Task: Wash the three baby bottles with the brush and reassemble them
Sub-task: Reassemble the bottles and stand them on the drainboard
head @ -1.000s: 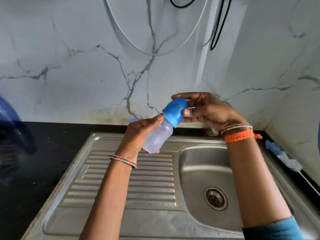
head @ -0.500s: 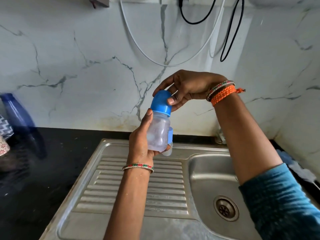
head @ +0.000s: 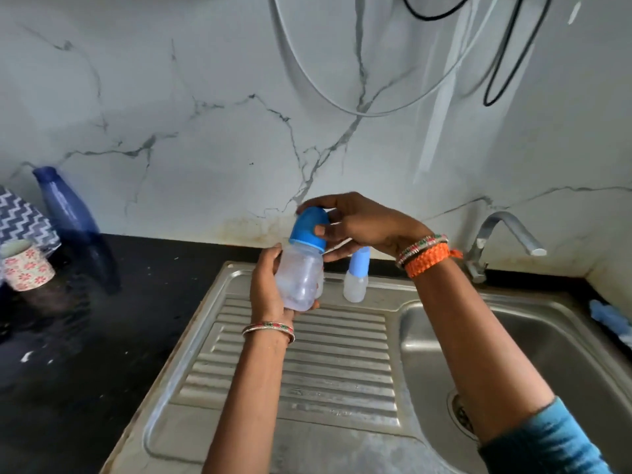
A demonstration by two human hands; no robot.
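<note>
My left hand [head: 270,295] wraps the baby bottle [head: 301,278] above the drainboard [head: 307,364]; my right hand [head: 359,224] pinches its blue cap [head: 309,225]. If the cap sits crooked, it may jam. Behind stands a second bottle [head: 356,278].

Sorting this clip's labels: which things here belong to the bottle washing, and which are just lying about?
Job:
held bottle, gripped by left hand
blue cap, under right hand
second bottle, standing on the drainboard
sink
tap

Lying about:
dark blue bottle
floral cup
zigzag cloth
wall cables
</note>
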